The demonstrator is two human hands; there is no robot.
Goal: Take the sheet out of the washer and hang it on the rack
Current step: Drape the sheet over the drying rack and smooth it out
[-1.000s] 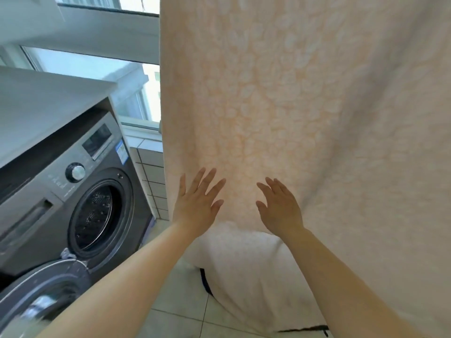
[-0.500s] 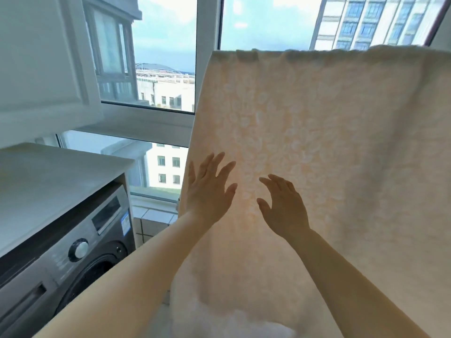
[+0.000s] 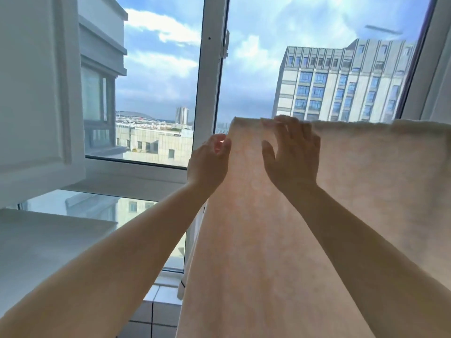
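The pale peach sheet [image 3: 305, 240] hangs down in front of me, its top fold running level across the right half of the view. The rack under that fold is hidden by the cloth. My left hand [image 3: 210, 159] is at the sheet's left edge just below the top corner, and its curled fingers grip that edge. My right hand [image 3: 292, 154] lies spread on the cloth with straight fingers, the fingertips reaching the top fold. The washer is out of view.
A white wall cabinet [image 3: 36, 93] fills the upper left, with a white countertop [image 3: 48, 240] below it. Behind the sheet stand a large window and its white frame [image 3: 207, 81]. Tiled wall [image 3: 156, 313] shows below the sill.
My view has swung upward, so the washer has dropped out of sight. Both hands slid up the sheet to its top; the left one moved to the left edge and closed on it.
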